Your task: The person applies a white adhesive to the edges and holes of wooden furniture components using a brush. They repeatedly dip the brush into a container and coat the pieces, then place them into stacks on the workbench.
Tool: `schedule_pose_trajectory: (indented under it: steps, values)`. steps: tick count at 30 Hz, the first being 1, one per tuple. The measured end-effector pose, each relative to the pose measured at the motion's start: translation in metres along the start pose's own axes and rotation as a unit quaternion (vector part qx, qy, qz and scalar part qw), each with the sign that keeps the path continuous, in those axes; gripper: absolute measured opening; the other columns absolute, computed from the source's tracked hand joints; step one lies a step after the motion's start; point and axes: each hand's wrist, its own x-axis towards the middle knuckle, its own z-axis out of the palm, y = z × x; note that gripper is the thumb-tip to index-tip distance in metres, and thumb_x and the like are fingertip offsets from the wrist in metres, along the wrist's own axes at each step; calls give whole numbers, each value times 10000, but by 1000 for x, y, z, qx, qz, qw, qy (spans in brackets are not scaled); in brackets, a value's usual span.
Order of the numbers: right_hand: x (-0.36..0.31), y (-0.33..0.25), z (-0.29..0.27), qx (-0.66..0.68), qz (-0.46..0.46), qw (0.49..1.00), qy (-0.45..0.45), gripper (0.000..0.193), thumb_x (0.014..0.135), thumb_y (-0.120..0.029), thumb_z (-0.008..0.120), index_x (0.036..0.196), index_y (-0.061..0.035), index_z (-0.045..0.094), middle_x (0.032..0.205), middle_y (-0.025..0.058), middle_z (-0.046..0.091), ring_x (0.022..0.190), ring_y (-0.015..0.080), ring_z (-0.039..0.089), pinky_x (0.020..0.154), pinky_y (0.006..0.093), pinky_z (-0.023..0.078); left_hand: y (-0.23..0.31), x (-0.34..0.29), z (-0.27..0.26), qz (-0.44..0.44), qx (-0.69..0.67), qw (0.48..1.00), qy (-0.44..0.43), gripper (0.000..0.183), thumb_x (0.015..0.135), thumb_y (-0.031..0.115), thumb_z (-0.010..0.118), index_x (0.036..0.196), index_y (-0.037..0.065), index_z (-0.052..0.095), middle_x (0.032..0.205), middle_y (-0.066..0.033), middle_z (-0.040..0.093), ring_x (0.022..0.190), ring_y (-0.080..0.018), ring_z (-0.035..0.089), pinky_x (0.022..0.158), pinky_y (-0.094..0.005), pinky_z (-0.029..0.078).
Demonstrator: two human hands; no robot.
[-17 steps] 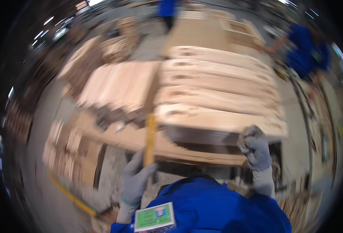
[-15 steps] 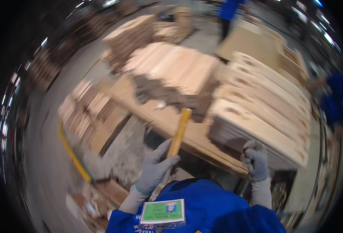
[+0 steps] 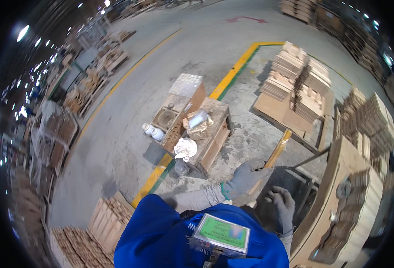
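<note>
My left hand [image 3: 245,182], in a grey glove with a green cuff edge, is closed around a flat wooden stick [image 3: 276,151]. The stick looks yellow and has shiny tape near its upper end, which points away to the right. To the right of it, my gloved right hand [image 3: 282,206] is held low in front of my body with its fingers curled in. Whatever it may hold is hidden. Beyond the left hand stands a wooden box bench [image 3: 215,149] bearing a crumpled white cloth [image 3: 185,148] and a clear packet [image 3: 198,119].
White bottles [image 3: 153,131] stand by an open wooden tray [image 3: 166,117]. Stacked wooden pieces [image 3: 291,73] sit on a low pallet ahead. A workbench [image 3: 315,210] with more stacks runs along my right. Yellow-green tape [image 3: 235,69] marks the floor.
My view has swung left, from the bench with stacked boards to the open floor and box bench. The stick stays in my left hand. My right hand has come closer to the left.
</note>
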Motion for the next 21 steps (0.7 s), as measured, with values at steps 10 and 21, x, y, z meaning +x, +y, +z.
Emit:
schedule_pose_trajectory:
  steps: [10,21]
  values:
    - [173,-12,60,65,197,923,-324,216,911,-40,525,1093,75,537,952,111,630,788,134,607,701,272,504,-12,69,-67,-52,-75,971,220,314,855,211,645,1079,-7,607,926,-47,616,846,-107,559,757,-246,458]
    - [406,-10,209,-222,60,893,-387,228,842,-200,656,913,11,606,708,63,614,545,102,561,509,206,460,-70,21,-111,-122,-354,791,484,410,873,160,602,1236,-3,505,1007,-86,614,858,-157,595,699,-259,509]
